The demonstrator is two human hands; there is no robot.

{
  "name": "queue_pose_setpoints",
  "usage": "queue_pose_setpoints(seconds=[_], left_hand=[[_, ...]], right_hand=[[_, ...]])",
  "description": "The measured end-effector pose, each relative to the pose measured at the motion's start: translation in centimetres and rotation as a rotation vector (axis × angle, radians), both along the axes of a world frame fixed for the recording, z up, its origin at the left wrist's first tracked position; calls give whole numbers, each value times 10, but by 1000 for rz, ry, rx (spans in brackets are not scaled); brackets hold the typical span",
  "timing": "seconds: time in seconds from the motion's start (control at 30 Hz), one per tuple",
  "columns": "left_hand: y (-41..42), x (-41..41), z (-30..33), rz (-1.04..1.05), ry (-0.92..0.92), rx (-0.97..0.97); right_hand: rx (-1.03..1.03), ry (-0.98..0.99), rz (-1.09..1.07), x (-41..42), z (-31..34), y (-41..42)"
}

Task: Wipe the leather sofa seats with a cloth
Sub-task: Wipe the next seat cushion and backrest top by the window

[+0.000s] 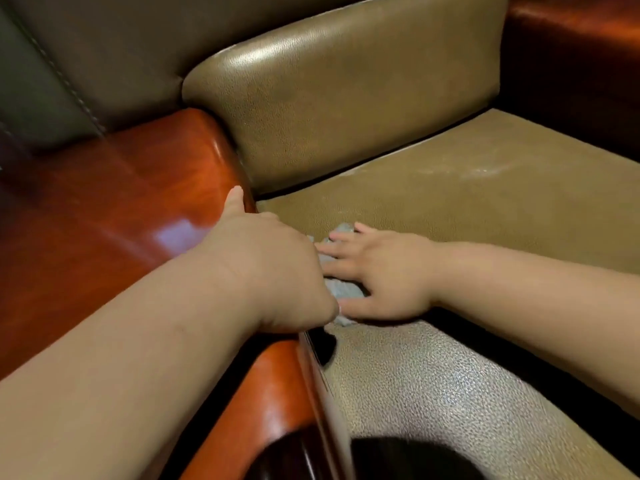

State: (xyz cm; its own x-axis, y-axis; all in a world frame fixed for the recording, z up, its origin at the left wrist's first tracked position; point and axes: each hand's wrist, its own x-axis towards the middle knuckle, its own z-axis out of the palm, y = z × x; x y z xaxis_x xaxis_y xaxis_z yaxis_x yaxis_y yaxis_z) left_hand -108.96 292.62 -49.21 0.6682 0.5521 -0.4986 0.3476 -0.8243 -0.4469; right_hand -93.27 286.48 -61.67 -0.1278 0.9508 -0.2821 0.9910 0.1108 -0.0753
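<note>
— What does the left side show?
— A polished wooden armrest (145, 202), with the left hand (273, 268) lying over its inner edge, thumb up along the wood. Its fingers curl down out of sight at the seat's edge. Whether this grip clasps the cloth or merely braces, I cannot tell.

— And to the right of that grip?
— A grey-blue cloth (341, 289), bunched on the olive leather seat (485, 209), right against the left knuckles and pinned under the right hand (384, 271), whose fingers lie straight and spread, pressing flat rather than clenching.

— Which step is this?
— Wiping, judging by the pose, at the seat's corner beside the armrest.

— What comes next?
— Probably a sweep away from the grip, rightward, toward the pale smears (485, 169) farther back. That calls for steady downward pressure, so the cloth travels with the palm.
</note>
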Motion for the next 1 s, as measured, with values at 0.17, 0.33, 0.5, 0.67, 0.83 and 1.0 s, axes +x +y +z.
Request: queue_pose_setpoints(seconds=[0.17, 0.33, 0.5, 0.67, 0.83, 1.0], left_hand=[[-3, -3, 4, 9, 2, -39], [-6, 4, 0, 25, 0, -20], [-7, 9, -2, 34, 13, -3], [-1, 9, -8, 49, -76, -6], [3, 8, -10, 36, -143, -2], [3, 7, -9, 51, -179, -22]], right_hand=[[23, -49, -74, -16, -4, -8], [177, 95, 8, -63, 2, -141], [106, 14, -93, -46, 6, -103], [133, -55, -151, -50, 1, -94], [183, 74, -110, -70, 0, -166], [132, -48, -557, 35, 14, -90]])
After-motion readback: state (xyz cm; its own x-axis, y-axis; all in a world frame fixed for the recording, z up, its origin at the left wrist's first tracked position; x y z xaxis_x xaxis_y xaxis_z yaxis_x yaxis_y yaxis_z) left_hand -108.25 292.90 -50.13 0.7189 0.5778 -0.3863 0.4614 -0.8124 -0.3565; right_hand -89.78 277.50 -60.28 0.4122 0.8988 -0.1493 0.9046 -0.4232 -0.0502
